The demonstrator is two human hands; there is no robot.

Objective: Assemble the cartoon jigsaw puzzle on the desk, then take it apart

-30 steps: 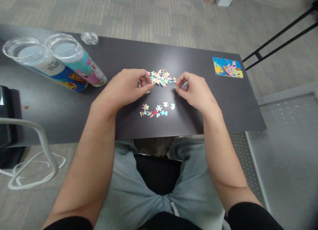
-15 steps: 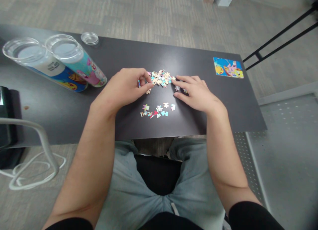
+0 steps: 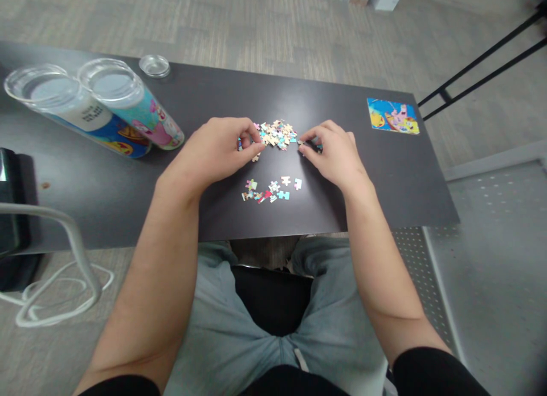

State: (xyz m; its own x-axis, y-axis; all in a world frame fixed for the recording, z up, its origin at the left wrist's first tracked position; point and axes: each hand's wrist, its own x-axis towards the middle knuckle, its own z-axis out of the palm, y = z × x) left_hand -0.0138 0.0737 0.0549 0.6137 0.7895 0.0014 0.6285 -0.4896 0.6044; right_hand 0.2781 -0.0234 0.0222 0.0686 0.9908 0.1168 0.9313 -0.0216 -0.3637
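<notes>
Puzzle pieces [image 3: 285,180] are being handled, none visibly joined
A small group [image 3: 282,195] is being shown apart on the worktop [image 3: 384,185]; most are being seen in a pile [image 3: 277,135], flanked by left hand [image 3: 224,145] and right hand [image 3: 337,154], both being held narrow; any grip cannot be told.

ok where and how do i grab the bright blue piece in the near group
Probably pinch the bright blue piece by its right end, from the near right: it lies flat, other pieces crowd its left, and that end is free.
</notes>
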